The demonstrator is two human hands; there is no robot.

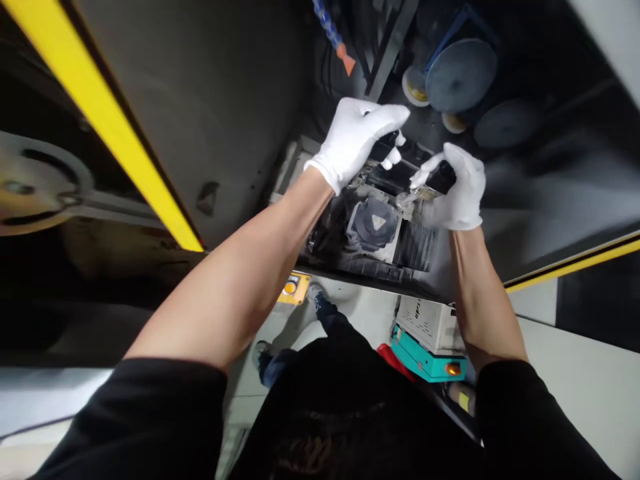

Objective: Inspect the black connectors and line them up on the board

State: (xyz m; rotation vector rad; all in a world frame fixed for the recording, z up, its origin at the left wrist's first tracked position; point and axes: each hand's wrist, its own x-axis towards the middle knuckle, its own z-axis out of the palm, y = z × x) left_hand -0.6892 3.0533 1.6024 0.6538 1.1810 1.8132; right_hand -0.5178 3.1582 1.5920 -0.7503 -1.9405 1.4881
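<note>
My left hand (367, 137), in a white glove, hovers over the machine bed with its fingers bent and apart. Dark gaps show between them, and I make out nothing held. To its right, my right hand (460, 190), gloved too, has fingers and thumb curled around a small metal part (427, 193), blurred and partly covered. Just left of that part is a small shiny rounded piece (405, 200). Below and between both hands sits a dark round chuck-like fixture (375, 223) with a pale triangular mark, on a light square base.
An orange-tipped coolant hose (345, 59) hangs above. Grey discs (463, 75) stand at the back right. Yellow-edged panels (110, 127) flank the opening. Below are a yellow button box (295, 288), a white unit (430, 323) and a teal case (425, 357).
</note>
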